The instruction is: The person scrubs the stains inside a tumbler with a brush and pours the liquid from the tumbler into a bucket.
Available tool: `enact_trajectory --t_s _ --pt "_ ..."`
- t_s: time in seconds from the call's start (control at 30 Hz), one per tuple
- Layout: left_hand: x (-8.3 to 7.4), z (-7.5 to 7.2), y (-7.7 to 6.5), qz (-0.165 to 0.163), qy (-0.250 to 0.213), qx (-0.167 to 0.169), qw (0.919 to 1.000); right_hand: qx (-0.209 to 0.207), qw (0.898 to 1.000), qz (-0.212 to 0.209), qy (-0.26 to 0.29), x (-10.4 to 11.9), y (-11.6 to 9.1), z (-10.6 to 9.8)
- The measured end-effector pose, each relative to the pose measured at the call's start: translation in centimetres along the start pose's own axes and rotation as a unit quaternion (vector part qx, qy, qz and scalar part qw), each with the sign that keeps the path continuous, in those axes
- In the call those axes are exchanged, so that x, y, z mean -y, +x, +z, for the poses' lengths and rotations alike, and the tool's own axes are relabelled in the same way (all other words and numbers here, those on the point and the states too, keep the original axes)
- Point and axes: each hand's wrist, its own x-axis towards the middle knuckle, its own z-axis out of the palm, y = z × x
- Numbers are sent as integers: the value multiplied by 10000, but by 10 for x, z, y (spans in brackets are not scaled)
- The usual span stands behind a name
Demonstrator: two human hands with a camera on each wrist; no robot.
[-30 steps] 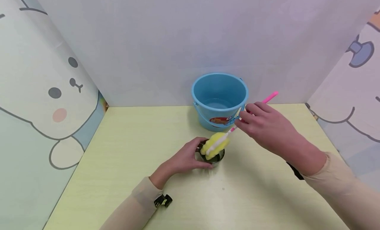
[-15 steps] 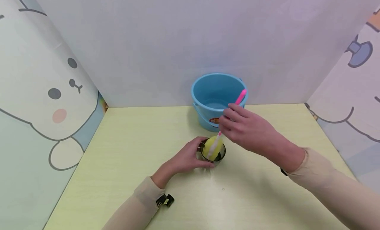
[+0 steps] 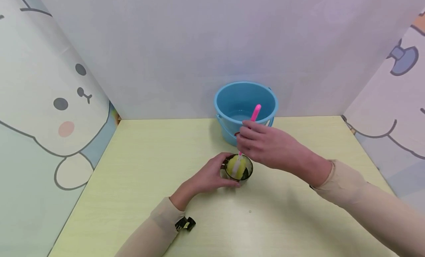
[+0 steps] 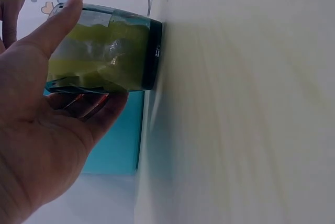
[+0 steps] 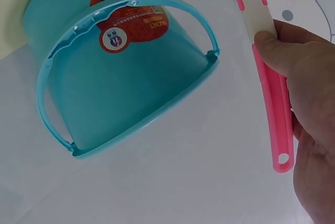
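Observation:
A dark, see-through glass cup (image 4: 125,51) stands on the table, and my left hand (image 3: 212,174) grips it round the side, thumb on the near side. My right hand (image 3: 265,144) holds a sponge brush by its pink and white handle (image 5: 275,114), just above and to the right of the cup. The brush's yellow sponge head (image 3: 236,167) sits inside the cup. Through the cup wall in the left wrist view the sponge shows pressed along the inside. Where the sponge meets the bottom is hard to make out.
A blue bucket (image 3: 229,124) with its handle hanging down stands behind the cup, near the back wall (image 3: 166,58). It seems to hold some water. Cartoon-printed panels (image 3: 30,102) flank the pale yellow table (image 3: 149,150).
My right hand has moved left and slightly down with the brush. The sponge has gone from the cup's mouth down into it, and the handle stands more upright. My left hand stays put.

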Motion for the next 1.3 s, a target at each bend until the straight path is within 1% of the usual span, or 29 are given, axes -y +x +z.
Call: enact_trajectory --t_s 0.13,0.33,0.6,0.73,1.03,1.3 --pt "0 0 0 14 33 0 10000 25 9999 -117 26 -5 0 0" --pt "0 1 0 36 122 3 9999 173 9998 -111 16 -9 -1 -2" --pt "0 0 0 -23 149 -7 9999 436 9978 -8 499 -14 -7 -4" --pt "-1 0 0 -13 179 -10 9998 415 9970 16 657 -16 -10 -6" --pt "1 -1 1 -6 207 -27 9998 436 9961 -26 770 -15 -11 -15" --pt "0 0 0 -12 132 -68 9999 347 9967 -7 727 -9 -11 -17"
